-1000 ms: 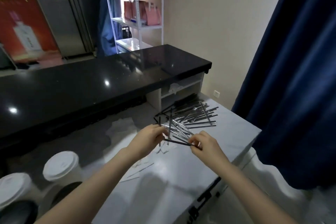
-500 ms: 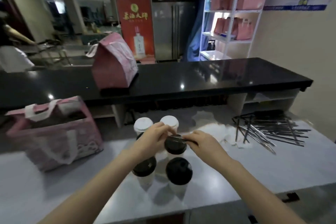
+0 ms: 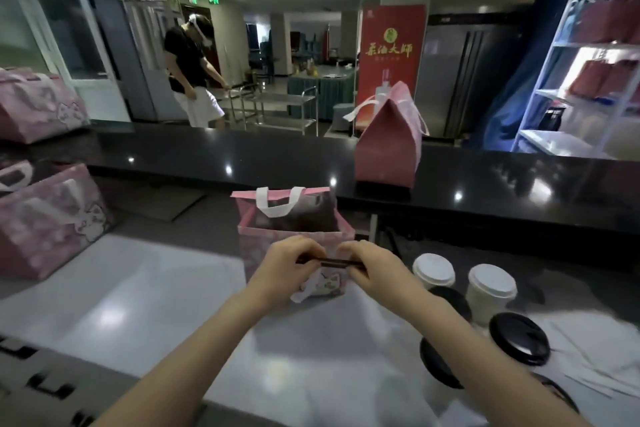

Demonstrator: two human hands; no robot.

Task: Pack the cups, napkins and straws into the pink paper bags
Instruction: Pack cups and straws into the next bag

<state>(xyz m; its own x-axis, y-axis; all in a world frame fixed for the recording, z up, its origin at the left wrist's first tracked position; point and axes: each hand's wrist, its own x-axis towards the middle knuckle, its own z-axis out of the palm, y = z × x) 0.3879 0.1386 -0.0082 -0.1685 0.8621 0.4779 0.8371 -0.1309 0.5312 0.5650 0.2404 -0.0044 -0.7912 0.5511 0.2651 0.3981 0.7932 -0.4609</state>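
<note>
Here, left hand (image 3: 287, 270): fingers curled, pinching one end of the straws (image 3: 330, 262), just in front of the open pink bag.
right hand (image 3: 375, 269): fingers curled in the same way, pinching the other end of the straws.
straws: a thin, dark bundle, number not discernible; held level between the two hands, across the near wall of the open pink bag and just below its rim, outside the bag.
open pink bag (image 3: 249, 253): upright on the work table (image 3: 121, 288), mouth open, one white handle loop standing at the far rim; the interior is dark and its contents cannot be told.
white-lidded cups (image 3: 433, 270): two, side by side on the work table, right of the open pink bag and near the right forearm.
black-lidded cups (image 3: 519, 338): several, nearer the camera than the white-lidded cups; one is partly hidden by the right forearm.
napkins (image 3: 595, 343): pale flat sheets at the right end of the work table, beside the black-lidded cups; blurred.
closed pink bag (image 3: 388, 152): stands on the black counter (image 3: 242, 156), top folded to a ridge, white handles hanging at its sides.
side bags (image 3: 45, 218): pink, printed, at the far left, one lower and one higher.
shelf rack (image 3: 561, 55): white, far right, holding more pink bags.
background person (image 3: 190, 73): stands beyond the black counter, beside a metal cart.
</note>
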